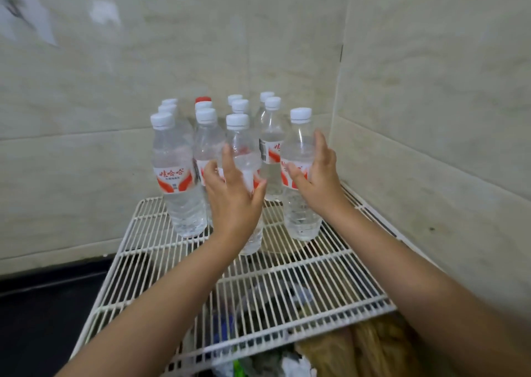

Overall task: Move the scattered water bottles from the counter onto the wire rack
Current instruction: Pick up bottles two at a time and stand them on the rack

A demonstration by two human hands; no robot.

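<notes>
Several clear water bottles with white caps and red-and-white labels stand upright in rows on a white wire rack (287,276), pushed toward the tiled corner. One bottle at the back has a red cap (203,100). My left hand (234,192) is spread with straight fingers against the front middle bottle (242,158). My right hand (319,175) is spread beside the front right bottle (300,175), fingers straight, touching its label side. Neither hand curls round a bottle.
Tiled walls (431,103) close in behind and on the right. A dark counter (43,304) lies to the left of the rack. Under the rack's wires sit bags and mixed clutter (373,348). The rack's front half holds no bottles.
</notes>
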